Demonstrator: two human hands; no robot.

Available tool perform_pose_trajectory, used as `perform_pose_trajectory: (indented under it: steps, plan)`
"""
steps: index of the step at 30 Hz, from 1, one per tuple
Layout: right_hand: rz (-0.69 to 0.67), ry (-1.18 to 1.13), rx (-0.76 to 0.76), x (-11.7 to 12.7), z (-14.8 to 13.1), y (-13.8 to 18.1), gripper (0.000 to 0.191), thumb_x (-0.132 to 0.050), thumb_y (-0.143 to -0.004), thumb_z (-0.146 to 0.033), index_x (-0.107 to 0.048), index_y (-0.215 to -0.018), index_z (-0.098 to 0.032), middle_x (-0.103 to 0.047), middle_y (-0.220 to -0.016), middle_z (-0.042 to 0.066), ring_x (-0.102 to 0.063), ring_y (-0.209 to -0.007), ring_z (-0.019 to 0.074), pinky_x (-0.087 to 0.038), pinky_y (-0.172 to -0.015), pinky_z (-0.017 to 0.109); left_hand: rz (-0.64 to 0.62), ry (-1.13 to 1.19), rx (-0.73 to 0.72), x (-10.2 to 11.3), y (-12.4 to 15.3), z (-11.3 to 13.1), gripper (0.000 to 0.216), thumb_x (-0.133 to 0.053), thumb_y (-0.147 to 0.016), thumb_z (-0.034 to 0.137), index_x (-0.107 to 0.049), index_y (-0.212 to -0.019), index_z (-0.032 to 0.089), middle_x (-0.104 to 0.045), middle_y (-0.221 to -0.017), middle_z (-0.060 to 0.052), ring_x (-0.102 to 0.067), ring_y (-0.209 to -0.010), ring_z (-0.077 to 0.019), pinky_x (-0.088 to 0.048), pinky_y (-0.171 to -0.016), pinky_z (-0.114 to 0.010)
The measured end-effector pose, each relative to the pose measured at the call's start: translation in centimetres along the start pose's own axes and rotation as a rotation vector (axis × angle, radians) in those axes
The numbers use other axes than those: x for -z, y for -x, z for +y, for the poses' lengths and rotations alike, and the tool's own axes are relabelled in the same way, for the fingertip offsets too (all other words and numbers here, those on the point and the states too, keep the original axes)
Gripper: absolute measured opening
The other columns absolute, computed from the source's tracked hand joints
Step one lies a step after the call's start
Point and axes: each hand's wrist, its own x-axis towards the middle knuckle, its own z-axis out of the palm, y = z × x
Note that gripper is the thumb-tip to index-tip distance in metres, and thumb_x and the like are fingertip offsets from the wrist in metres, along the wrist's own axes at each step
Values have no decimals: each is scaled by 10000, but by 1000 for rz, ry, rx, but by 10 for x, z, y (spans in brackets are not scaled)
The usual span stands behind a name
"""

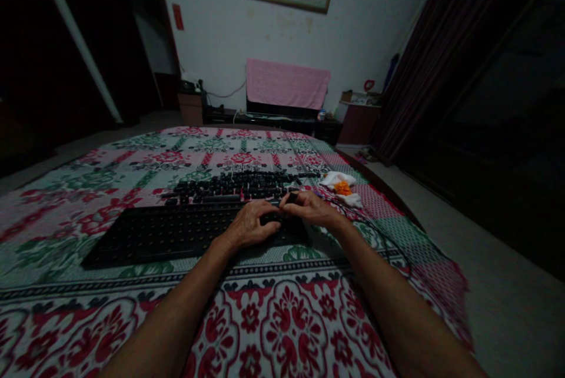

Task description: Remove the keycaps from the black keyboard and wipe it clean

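Note:
A black keyboard (pixel 163 231) lies on the patterned cloth, its keycaps off and rows of small light-coloured key posts showing. My left hand (pixel 253 222) rests over its right part, with thumb and forefinger apart and nothing visible between them. Just beside it, above the keyboard's right end, my right hand (pixel 311 207) is closed on a small black keycap (pixel 292 198). Behind the keyboard spreads a pile of loose black keycaps (pixel 247 182), among them a long bar-shaped key (pixel 219 198).
Right of the keycaps lies a white cloth (pixel 352 199) with an orange tufted piece (pixel 342 188). A dark cable (pixel 384 236) runs along the right side of the table. The flowered tablecloth (pixel 282 325) covers the table; a low cabinet with a pink-covered screen (pixel 286 83) stands beyond.

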Motion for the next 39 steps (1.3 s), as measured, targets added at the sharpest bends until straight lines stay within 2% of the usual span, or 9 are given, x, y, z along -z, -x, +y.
perform_pose_trajectory:
  steps: [5,9,15,17,20,23,27,32,39]
  plan:
    - [52,-1,32,-6,-5,-1,273,-582,-771,-390,-604,-851,-130,-598,-794,17,-544,-727,115,-429,-681,230,2,-6,-40,-6,0,-2,240,-527,-796,256,-652,-988,183,-644,-940,-55,-572,-884,-169,-453,-821,-303]
    - [-22,20,-1,-7,-8,1,289,-597,-763,-387,-614,-864,-117,-593,-730,3,-526,-652,99,-415,-623,213,-18,-142,-104,-10,3,-4,252,-501,-816,267,-641,-1014,200,-617,-990,-66,-541,-929,-190,-435,-859,-343]
    - [6,-183,-38,-8,-1,-2,270,-617,-741,-379,-586,-866,-142,-637,-827,33,-597,-792,144,-468,-771,285,-9,-109,-95,-12,3,-6,190,-514,-808,262,-654,-924,204,-614,-968,-56,-542,-920,-178,-450,-827,-319]
    - [62,-188,-67,-7,2,-3,249,-618,-727,-365,-574,-845,-150,-633,-802,23,-598,-772,141,-474,-760,284,9,-98,-98,-13,3,-8,172,-501,-810,233,-652,-886,200,-617,-975,-54,-546,-916,-173,-448,-826,-323]
    - [248,-189,-114,-3,6,-5,168,-546,-732,-304,-541,-823,-162,-602,-714,0,-583,-678,122,-470,-669,248,27,-91,-108,-16,2,-11,156,-499,-807,216,-652,-833,197,-622,-952,-51,-552,-905,-168,-448,-826,-328]
    - [338,-66,-167,3,10,-5,117,-466,-692,-210,-538,-771,-163,-553,-628,-19,-523,-572,98,-414,-553,202,64,-56,-97,-16,2,-11,152,-501,-794,181,-650,-823,191,-633,-914,-45,-566,-885,-158,-454,-820,-315]
    - [200,273,-166,3,12,-2,142,-510,-645,-184,-611,-736,-145,-569,-651,-16,-498,-606,100,-371,-541,188,154,-54,-22,-14,1,-10,157,-495,-795,166,-651,-811,180,-646,-883,-48,-580,-850,-155,-461,-813,-313]
    - [19,489,-151,-5,14,0,220,-571,-682,-267,-671,-835,-144,-611,-695,-11,-513,-612,105,-371,-557,194,240,-136,60,-16,2,-14,161,-488,-792,158,-646,-820,174,-643,-873,-59,-573,-848,-173,-460,-811,-344]
    - [-36,502,-166,-6,15,1,179,-570,-711,-285,-639,-762,-128,-545,-623,-28,-460,-557,79,-317,-491,171,164,-191,63,-16,2,-13,160,-483,-805,176,-642,-824,170,-630,-883,-63,-558,-866,-185,-445,-840,-359]
